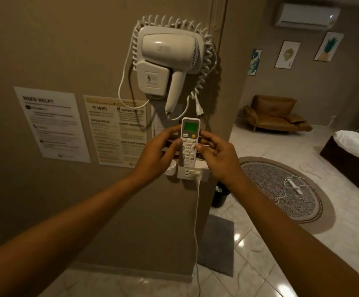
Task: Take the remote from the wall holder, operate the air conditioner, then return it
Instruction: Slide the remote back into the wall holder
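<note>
A white remote (188,140) with a green screen and a yellow button stands upright against the wall, its lower end at the wall holder (192,166). My left hand (159,153) grips its left side, thumb on the keypad. My right hand (214,156) grips its right side, thumb touching the edge. The white air conditioner (306,15) hangs high on the far wall at the top right. Whether the remote's base still sits inside the holder is hidden by my hands.
A white wall-mounted hair dryer (167,58) with a coiled cord hangs just above the remote. Paper notices (54,125) are stuck to the wall at the left. A socket (188,173) with a plugged cable sits below. A brown armchair (275,114), round rug (281,189) and bed (356,151) lie to the right.
</note>
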